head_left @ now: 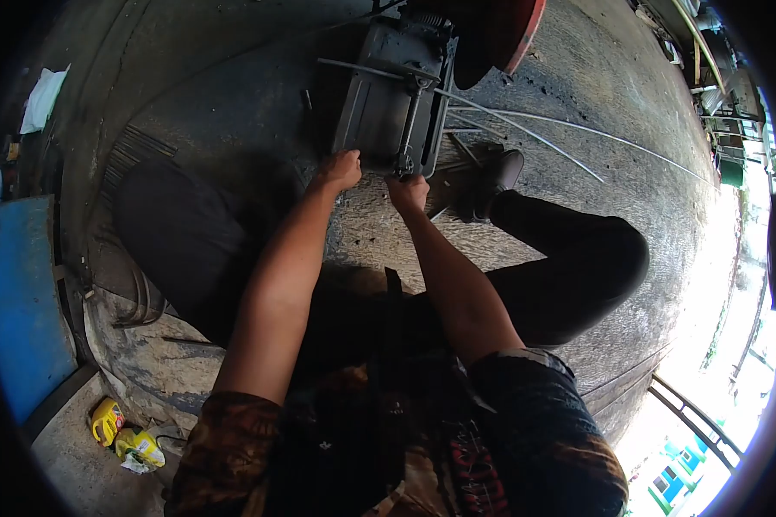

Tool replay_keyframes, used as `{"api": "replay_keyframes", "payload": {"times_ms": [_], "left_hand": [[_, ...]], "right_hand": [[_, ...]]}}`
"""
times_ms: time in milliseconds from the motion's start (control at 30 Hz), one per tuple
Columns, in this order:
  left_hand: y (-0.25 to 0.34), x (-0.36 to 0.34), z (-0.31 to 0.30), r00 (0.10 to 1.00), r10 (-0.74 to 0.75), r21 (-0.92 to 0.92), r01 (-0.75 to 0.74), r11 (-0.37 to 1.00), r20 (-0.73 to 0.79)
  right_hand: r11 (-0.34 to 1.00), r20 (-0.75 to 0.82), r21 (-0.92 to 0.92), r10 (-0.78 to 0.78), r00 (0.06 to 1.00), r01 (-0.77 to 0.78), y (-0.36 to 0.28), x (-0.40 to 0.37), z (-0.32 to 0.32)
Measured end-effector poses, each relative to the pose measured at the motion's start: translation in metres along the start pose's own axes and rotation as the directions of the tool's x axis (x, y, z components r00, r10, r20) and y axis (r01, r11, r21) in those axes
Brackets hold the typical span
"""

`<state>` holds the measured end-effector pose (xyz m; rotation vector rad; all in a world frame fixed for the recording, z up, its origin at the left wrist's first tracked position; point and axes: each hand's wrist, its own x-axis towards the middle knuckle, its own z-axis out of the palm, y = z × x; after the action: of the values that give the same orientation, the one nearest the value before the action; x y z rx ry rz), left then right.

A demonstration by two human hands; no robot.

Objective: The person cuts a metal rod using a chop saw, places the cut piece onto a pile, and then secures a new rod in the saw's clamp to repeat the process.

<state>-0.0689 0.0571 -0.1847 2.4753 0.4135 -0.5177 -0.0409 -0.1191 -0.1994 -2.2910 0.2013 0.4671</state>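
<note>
A dark metal cut-off saw base [369, 112] lies on the floor in front of me, with a vise screw [411, 121] running along its right side. My left hand [343, 171] is closed on the near left corner of the base. At the near end of the screw, my right hand [408, 189] is closed around the vise handle [403, 165], its fingers partly hidden. A thin metal rod [358, 68] lies crosswise at the vise jaw and sticks out on both sides. The saw's red guard [526, 39] shows at the top.
Several long thin rods [569, 129] lie on the floor to the right, near my shoe [508, 169]. A bundle of rods [134, 155] lies left of the base. A blue panel [26, 297] and yellow packages [108, 422] are at the far left.
</note>
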Motion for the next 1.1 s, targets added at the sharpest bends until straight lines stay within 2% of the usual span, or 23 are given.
{"api": "replay_keyframes", "payload": {"times_ms": [133, 200, 233, 333, 400, 433, 533, 600, 633, 667, 700, 733, 800, 833, 867, 900, 933, 967, 1000, 1033, 1067, 1100], "left_hand": [[-0.001, 0.002, 0.008, 0.999, -0.042, 0.022, 0.042, 0.999, -0.003], [-0.002, 0.003, 0.012, 0.999, -0.039, 0.034, 0.039, 0.999, 0.001], [-0.001, 0.003, 0.013, 1.000, -0.031, 0.046, 0.030, 0.998, 0.006], [-0.001, 0.002, 0.016, 0.998, -0.045, 0.059, 0.042, 0.997, 0.054], [0.001, -0.002, 0.014, 0.995, -0.059, 0.070, 0.054, 0.996, 0.079], [0.003, -0.005, 0.011, 0.992, -0.070, 0.084, 0.062, 0.995, 0.102], [0.007, -0.010, 0.004, 0.992, -0.076, 0.079, 0.068, 0.995, 0.100], [0.006, -0.012, 0.009, 0.995, -0.076, 0.051, 0.073, 0.996, 0.062], [0.006, -0.012, 0.010, 0.997, -0.077, 0.029, 0.076, 0.997, 0.019], [0.006, -0.012, 0.011, 0.997, -0.076, 0.024, 0.076, 0.997, 0.020], [0.005, -0.010, 0.011, 0.994, -0.092, 0.016, 0.091, 0.996, 0.061], [0.004, -0.007, 0.011, 0.989, -0.110, 0.006, 0.110, 0.994, 0.100], [0.007, 0.000, 0.017, 0.978, -0.153, -0.044, 0.161, 0.986, 0.142], [0.006, 0.008, 0.022, 0.965, -0.187, -0.085, 0.206, 0.975, 0.186], [-0.008, 0.030, 0.071, 0.963, -0.190, -0.096, 0.211, 0.973, 0.189], [-0.029, 0.055, 0.117, 0.987, -0.115, -0.133, 0.130, 0.983, 0.116], [-0.051, 0.087, 0.160, 0.998, -0.041, -0.161, 0.047, 0.986, 0.041], [-0.022, 0.054, 0.135, 0.998, -0.045, -0.168, 0.052, 0.984, 0.046], [0.009, 0.029, 0.099, 0.910, -0.323, -0.559, 0.415, 0.718, 0.261], [0.042, 0.000, 0.063, 0.717, -0.425, -0.716, 0.669, 0.200, 0.552], [0.034, 0.006, 0.086, 0.715, -0.424, -0.715, 0.671, 0.195, 0.555], [0.024, 0.015, 0.116, 0.738, -0.322, -0.767, 0.640, 0.054, 0.593]], "right_hand": [[0.996, -0.036, -0.001, -0.093, 0.995, 0.093, 0.004, 0.008, -0.001], [0.986, 0.205, -0.083, 0.157, 0.966, -0.143, 0.001, 0.023, 0.001], [0.986, 0.208, -0.089, 0.156, 0.966, -0.140, 0.002, 0.027, 0.003], [0.971, 0.213, -0.085, 0.238, 0.948, -0.224, 0.003, 0.029, 0.006], [0.958, 0.021, -0.231, 0.179, 0.984, -0.169, -0.010, 0.018, 0.004], [0.957, 0.024, -0.235, 0.179, 0.984, -0.168, -0.011, 0.018, 0.002], [0.975, 0.048, -0.189, 0.130, 0.990, -0.118, -0.003, 0.023, 0.002], [0.981, 0.177, -0.017, 0.193, 0.965, -0.193, 0.026, 0.039, 0.016], [0.981, 0.174, -0.021, 0.196, 0.965, -0.195, 0.024, 0.036, 0.009], [0.975, 0.273, 0.093, 0.170, 0.947, -0.202, 0.020, 0.031, -0.001], [0.955, 0.366, 0.203, 0.129, 0.922, -0.214, 0.014, 0.028, -0.009], [0.958, 0.367, 0.196, 0.126, 0.921, -0.209, 0.014, 0.032, -0.009], [0.909, 0.451, 0.252, 0.193, 0.871, -0.332, 0.014, 0.040, -0.005], [0.912, 0.454, 0.242, 0.195, 0.870, -0.330, 0.010, 0.044, -0.004], [0.887, 0.358, 0.246, 0.292, 0.887, -0.392, 0.003, 0.046, -0.006], [0.855, 0.257, 0.257, 0.389, 0.885, -0.451, -0.004, 0.046, -0.009], [0.856, 0.257, 0.246, 0.395, 0.882, -0.455, -0.011, 0.045, -0.008], [0.951, 0.020, 0.157, 0.268, 0.963, -0.268, -0.018, 0.044, -0.002], [0.996, -0.197, 0.023, 0.092, 0.976, -0.089, -0.024, 0.041, 0.004], [0.996, -0.194, 0.017, 0.092, 0.977, -0.090, -0.033, 0.036, 0.006], [0.984, -0.152, -0.089, 0.137, 0.979, -0.152, -0.042, 0.030, 0.008], [0.960, -0.118, -0.194, 0.183, 0.976, -0.203, -0.051, 0.025, 0.008]]}}
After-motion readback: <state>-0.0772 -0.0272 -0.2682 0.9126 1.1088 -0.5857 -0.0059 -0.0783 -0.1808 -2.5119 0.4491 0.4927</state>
